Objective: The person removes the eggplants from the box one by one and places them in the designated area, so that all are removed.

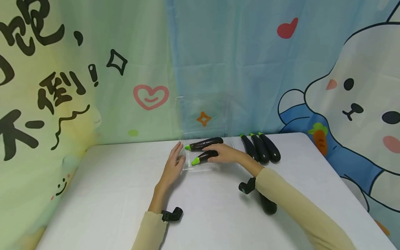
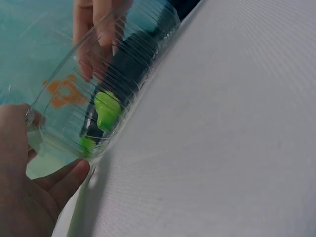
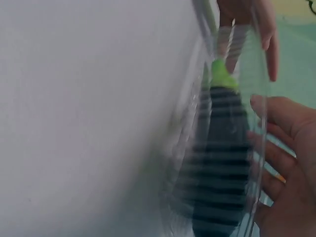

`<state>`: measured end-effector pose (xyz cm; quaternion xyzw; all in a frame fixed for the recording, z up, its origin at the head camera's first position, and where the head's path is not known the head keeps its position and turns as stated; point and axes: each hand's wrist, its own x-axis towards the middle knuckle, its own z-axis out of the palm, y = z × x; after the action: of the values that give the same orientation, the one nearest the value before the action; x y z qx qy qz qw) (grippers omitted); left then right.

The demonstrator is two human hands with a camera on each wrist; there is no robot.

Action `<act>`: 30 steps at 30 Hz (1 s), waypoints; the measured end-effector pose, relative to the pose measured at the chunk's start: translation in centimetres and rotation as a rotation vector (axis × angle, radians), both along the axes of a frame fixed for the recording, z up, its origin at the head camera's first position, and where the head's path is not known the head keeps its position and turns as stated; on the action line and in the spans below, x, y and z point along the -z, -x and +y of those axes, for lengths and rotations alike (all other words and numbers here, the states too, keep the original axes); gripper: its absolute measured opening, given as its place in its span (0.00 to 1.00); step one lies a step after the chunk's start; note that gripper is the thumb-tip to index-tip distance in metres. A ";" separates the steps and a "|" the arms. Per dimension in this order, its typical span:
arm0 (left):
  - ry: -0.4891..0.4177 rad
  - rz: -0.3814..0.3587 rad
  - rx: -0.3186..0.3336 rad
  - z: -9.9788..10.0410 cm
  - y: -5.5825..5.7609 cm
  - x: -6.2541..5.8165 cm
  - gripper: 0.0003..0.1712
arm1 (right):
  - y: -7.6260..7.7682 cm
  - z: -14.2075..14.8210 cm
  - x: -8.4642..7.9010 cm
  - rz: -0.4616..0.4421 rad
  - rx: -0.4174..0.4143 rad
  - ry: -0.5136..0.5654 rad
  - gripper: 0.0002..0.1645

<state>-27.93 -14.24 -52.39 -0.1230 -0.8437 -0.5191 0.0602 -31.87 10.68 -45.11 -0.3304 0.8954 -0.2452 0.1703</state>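
A clear plastic box [image 1: 200,169] lies on the table with its lid raised at the back. Inside are two dark eggplants with green stems: a rear one [image 1: 206,143] and a front one [image 1: 203,158]. My right hand [image 1: 223,153] reaches in from the right and holds the front eggplant, thumb on the near side and fingers over it. In the right wrist view, that eggplant [image 3: 224,133] shows through the ribbed wall. My left hand [image 1: 173,165] rests against the box's left end, fingers extended. In the left wrist view, its thumb [image 2: 74,175] is at the corner.
Three eggplants [image 1: 260,147] lie side by side right of the box. Another eggplant [image 1: 268,205] lies nearer, partly hidden beneath my right forearm. A printed curtain [image 1: 200,69] hangs behind the white table [image 1: 125,187].
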 end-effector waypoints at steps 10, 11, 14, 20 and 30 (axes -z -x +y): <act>-0.010 0.006 0.004 0.1 -0.1 -0.2 0.30 | 1.6 -0.3 1.0 0.041 -0.088 -0.022 0.24; -0.008 0.004 0.001 0.0 -0.1 -0.2 0.30 | 1.7 -0.3 1.1 0.037 -0.082 -0.027 0.24; -0.009 0.003 0.008 0.0 -0.1 -0.2 0.30 | 1.9 -0.4 1.2 0.029 -0.057 -0.050 0.25; -0.001 0.007 0.005 0.1 0.0 0.0 0.30 | 2.2 -0.4 1.6 0.009 -0.030 -0.070 0.27; 0.003 0.016 0.006 0.0 0.0 0.1 0.31 | 2.1 -0.3 2.1 -0.069 0.007 -0.018 0.30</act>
<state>-27.94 -14.24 -52.47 -0.1298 -0.8437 -0.5169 0.0649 -33.98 10.43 -47.23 -0.3170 0.8924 -0.2488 0.2031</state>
